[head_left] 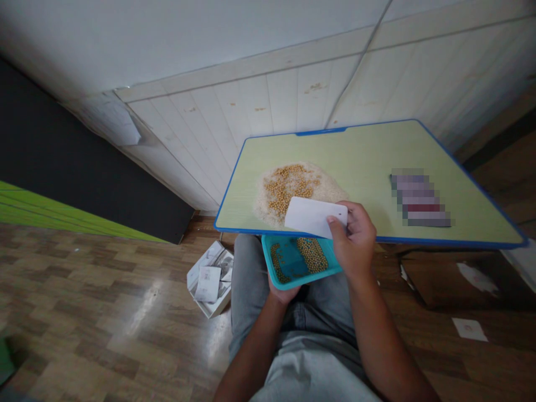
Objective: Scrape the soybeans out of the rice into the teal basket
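Note:
My right hand (355,237) grips a flat white card (310,215) with a small dark spot near its held end, thumb on top. The card is over the near edge of a pile of white rice-like grains (330,187), with round golden beans (288,184), like soybeans, on top. Just below the table's front edge, my left hand (285,292) supports a teal plastic tray (287,286) from underneath, its fingers mostly hidden. More of the beans lie inside the tray, in a thick patch at right and a thinner strip at left.
The pile lies on a light green table (368,156) with a blue rim. A pixelated flat object (421,198) is on its right side. On the floor stand an open white box (209,282) with papers and a brown cardboard box (444,279). A panelled wall is behind.

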A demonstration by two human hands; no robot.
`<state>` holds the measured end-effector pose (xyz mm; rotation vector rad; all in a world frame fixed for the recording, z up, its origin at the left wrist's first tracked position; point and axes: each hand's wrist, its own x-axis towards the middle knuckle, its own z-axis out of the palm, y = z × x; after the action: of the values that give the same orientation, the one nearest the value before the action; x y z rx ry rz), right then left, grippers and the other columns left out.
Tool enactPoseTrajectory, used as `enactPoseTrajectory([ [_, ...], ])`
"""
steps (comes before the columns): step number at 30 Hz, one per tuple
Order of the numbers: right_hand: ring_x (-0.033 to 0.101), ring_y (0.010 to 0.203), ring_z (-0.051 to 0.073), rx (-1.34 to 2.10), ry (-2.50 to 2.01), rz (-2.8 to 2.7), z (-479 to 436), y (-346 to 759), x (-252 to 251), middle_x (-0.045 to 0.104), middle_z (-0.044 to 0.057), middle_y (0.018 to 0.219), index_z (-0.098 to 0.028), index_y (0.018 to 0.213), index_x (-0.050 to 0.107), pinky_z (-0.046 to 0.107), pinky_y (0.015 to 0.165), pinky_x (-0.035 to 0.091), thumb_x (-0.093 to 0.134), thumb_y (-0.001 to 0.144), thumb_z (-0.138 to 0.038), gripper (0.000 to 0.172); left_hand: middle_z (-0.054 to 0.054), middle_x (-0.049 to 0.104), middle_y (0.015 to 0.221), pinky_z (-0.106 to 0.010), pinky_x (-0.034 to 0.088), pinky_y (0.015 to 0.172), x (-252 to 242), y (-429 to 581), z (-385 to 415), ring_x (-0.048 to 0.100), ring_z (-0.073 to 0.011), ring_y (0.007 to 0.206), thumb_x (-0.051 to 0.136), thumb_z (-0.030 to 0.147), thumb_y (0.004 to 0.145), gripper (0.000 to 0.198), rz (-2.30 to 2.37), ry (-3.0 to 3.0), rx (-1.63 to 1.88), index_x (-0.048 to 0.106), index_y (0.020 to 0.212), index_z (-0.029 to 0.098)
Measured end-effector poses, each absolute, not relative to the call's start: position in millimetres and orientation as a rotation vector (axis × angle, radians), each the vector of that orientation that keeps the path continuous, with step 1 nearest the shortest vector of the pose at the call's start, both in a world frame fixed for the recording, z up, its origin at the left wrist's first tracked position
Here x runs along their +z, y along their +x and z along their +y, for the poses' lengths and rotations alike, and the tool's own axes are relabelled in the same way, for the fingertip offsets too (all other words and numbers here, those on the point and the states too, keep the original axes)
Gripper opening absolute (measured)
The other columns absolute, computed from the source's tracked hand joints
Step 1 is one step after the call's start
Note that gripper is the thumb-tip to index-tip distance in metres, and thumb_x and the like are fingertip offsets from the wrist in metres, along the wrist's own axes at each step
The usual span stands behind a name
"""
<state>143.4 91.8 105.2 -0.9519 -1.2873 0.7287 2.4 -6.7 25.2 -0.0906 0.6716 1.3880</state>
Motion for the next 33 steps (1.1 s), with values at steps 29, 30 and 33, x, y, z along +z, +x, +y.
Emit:
enactPoseTrajectory([
  [29, 0.078, 0.089, 0.028, 0.347, -1.008, -1.023, 107, 157, 110, 0.075, 0.006, 0.099, -0.027, 0.114, 0.068, 0.044, 0.082, 0.068, 0.079, 0.095, -0.037, 0.024, -0.013, 0.087, 0.153, -0.072, 0.044, 0.145, 12, -4, -16, 0.07, -0.0421, 0.161, 0.075, 0.067, 0.101, 0.059, 0.872, -0.201, 1.366, 0.082, 0.148, 0.031],
  [30, 0.077, 0.088, 0.027, 0.363, -1.004, -1.047, 106, 157, 110, 0.075, 0.005, 0.099, -0.026, 0.114, 0.069, 0.042, 0.081, 0.067, 0.079, 0.096, -0.037, 0.023, -0.012, 0.086, 0.155, -0.071, 0.044, 0.144, 12, -3, -16, 0.069, -0.0421, 0.161, 0.076, 0.068, 0.1, 0.06, 0.865, -0.187, 1.368, 0.082, 0.148, 0.031],
  [33, 0.076, 0.086, 0.024, 0.411, -0.999, -1.123, 104, 155, 108, 0.075, 0.003, 0.097, -0.025, 0.114, 0.071, 0.037, 0.079, 0.064, 0.079, 0.097, -0.034, 0.021, -0.01, 0.085, 0.158, -0.072, 0.045, 0.144, 13, -1, -16, 0.069, -0.043, 0.161, 0.08, 0.07, 0.097, 0.06, 0.83, -0.138, 1.392, 0.084, 0.143, 0.032],
])
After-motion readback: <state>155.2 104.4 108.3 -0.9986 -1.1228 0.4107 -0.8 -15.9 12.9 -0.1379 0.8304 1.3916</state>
